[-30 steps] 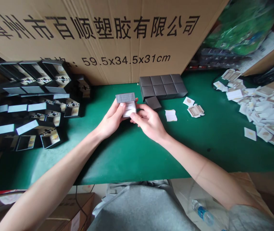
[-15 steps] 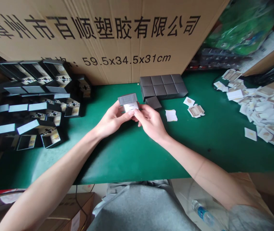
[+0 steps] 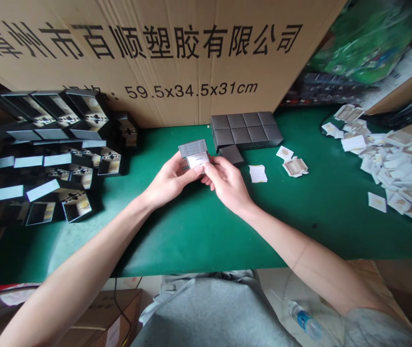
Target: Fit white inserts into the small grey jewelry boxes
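Card (image 3: 196, 159) deeper in grey box (image 3: 192, 147)

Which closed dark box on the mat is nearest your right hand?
The single box just beyond the right hand holding the open box, loose in front of the block of closed boxes; the rest sit packed edge to edge.

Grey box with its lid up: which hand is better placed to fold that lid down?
Probably the right hand. The left hand carries the grey box from beneath and the side, while the right only rests fingertips at the white insert, so it seems freer to move.
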Tool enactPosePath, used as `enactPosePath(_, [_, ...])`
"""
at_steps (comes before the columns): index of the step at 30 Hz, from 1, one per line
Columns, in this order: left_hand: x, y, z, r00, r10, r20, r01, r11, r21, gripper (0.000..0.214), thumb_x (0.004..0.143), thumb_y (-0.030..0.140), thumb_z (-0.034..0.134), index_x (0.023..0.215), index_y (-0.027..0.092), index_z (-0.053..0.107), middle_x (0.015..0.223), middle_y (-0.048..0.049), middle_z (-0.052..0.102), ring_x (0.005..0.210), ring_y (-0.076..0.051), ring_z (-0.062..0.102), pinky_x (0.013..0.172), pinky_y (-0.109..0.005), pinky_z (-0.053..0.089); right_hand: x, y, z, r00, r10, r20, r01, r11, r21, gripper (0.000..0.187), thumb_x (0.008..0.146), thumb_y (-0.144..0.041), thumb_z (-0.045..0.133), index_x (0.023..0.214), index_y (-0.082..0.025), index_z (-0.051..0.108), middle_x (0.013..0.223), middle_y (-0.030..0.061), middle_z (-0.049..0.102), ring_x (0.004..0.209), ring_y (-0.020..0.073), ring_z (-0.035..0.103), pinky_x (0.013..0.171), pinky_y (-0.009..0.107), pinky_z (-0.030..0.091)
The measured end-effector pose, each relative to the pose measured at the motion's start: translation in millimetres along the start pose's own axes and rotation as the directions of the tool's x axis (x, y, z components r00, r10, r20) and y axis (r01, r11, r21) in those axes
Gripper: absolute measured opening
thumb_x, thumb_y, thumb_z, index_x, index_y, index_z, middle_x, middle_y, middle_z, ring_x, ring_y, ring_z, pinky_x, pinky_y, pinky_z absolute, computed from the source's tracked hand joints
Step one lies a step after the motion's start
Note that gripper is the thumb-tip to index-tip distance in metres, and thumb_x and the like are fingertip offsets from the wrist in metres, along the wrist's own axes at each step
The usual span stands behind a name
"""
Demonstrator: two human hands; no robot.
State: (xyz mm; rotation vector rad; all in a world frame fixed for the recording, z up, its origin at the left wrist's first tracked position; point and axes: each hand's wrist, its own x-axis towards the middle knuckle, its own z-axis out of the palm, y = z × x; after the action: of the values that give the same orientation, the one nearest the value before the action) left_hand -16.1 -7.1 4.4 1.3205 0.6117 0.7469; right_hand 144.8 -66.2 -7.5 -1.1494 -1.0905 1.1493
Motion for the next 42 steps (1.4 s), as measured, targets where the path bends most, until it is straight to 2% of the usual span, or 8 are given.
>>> enactPosePath(4, [0.1, 3.9, 3.0, 0.999, -0.033, -0.003, 0.033, 0.999, 0.007, 0.042, 0.089, 0.045, 0.070, 0.115, 0.013, 0.064, 0.109, -0.0123, 0.071, 0.097, -0.023, 0.070, 0.090, -0.038, 0.059, 0.0, 2.0, -0.2, 1.000, -0.004, -0.026, 0.004, 1.000, -0.025, 0.036, 0.093, -0.056, 0.061, 0.097, -0.021, 0.059, 0.068, -0.0030, 0.066, 0.064, 0.0105, 0.063, 0.059, 0.023, 0.051])
enactPosePath(9, [1.2, 2.1, 2.3, 0.999, -0.040, -0.008, 0.040, 0.999, 0.010, 0.045, 0.091, 0.047, 0.068, 0.123, 0.015, 0.059, 0.108, -0.0106, 0.071, 0.092, -0.020, 0.071, 0.085, -0.036, 0.061, -0.8, 1.3, -0.8, 0.999, -0.040, -0.036, 0.039, 0.999, -0.032, 0.036, 0.095, -0.056, 0.059, 0.097, -0.020, 0.059, 0.068, -0.0030, 0.065, 0.062, 0.0099, 0.062, 0.060, 0.023, 0.051])
enactPosePath(14, [0.9, 0.3, 1.9, 0.999, -0.024, -0.027, 0.027, 0.995, 0.093, 0.042, 0.092, 0.045, 0.067, 0.120, 0.016, 0.058, 0.092, -0.0060, 0.072, 0.077, -0.016, 0.070, 0.069, -0.026, 0.059, -0.6, 0.7, -1.1, 0.999, -0.022, -0.034, 0.021, 1.000, -0.019, 0.042, 0.094, -0.058, 0.058, 0.113, -0.021, 0.058, 0.067, -0.0044, 0.065, 0.062, 0.0106, 0.062, 0.058, 0.024, 0.051])
enactPosePath(21, [0.6, 0.2, 2.3, 0.999, 0.022, -0.041, -0.016, 0.991, 0.133, 0.034, 0.090, 0.043, 0.071, 0.109, 0.016, 0.061, 0.080, -0.0030, 0.070, 0.069, -0.015, 0.068, 0.062, -0.025, 0.057, -0.7, -1.6, 0.0, 1.000, 0.016, 0.008, -0.016, 0.999, -0.036, 0.056, 0.090, -0.060, 0.063, 0.130, -0.022, 0.053, 0.068, -0.0044, 0.066, 0.061, 0.0109, 0.062, 0.054, 0.023, 0.050])
enactPosePath(27, [0.3, -1.6, 1.9, 1.000, 0.019, -0.023, -0.016, 0.991, 0.134, 0.040, 0.091, 0.040, 0.069, 0.122, 0.018, 0.055, 0.078, -0.0018, 0.070, 0.066, -0.013, 0.066, 0.059, -0.024, 0.057, -1.9, -1.4, 0.1, 1.000, 0.010, 0.012, -0.009, 0.999, -0.032, 0.058, 0.090, -0.058, 0.064, 0.133, -0.021, 0.051, 0.068, -0.0045, 0.066, 0.060, 0.0108, 0.061, 0.056, 0.023, 0.051])
enactPosePath(35, [1.7, 1.0, 5.2, 0.999, 0.009, -0.050, -0.003, 0.992, 0.124, 0.034, 0.095, 0.045, 0.063, 0.111, 0.016, 0.062, 0.078, -0.0028, 0.069, 0.066, -0.014, 0.067, 0.061, -0.024, 0.058, -1.1, 0.7, -0.2, 1.000, 0.009, 0.024, -0.009, 0.999, -0.034, 0.057, 0.093, -0.058, 0.059, 0.136, -0.022, 0.048, 0.068, -0.0046, 0.066, 0.060, 0.0107, 0.061, 0.057, 0.023, 0.052])
enactPosePath(42, [1.1, 0.3, 3.8, 0.999, 0.032, -0.040, -0.027, 0.991, 0.129, 0.034, 0.096, 0.044, 0.061, 0.115, 0.016, 0.062, 0.078, -0.0028, 0.070, 0.066, -0.014, 0.067, 0.056, -0.023, 0.057, -0.2, 1.4, -0.7, 1.000, 0.026, 0.017, -0.025, 0.999, -0.034, 0.048, 0.094, -0.058, 0.058, 0.126, -0.022, 0.056, 0.068, -0.0046, 0.065, 0.060, 0.0100, 0.061, 0.053, 0.021, 0.049])
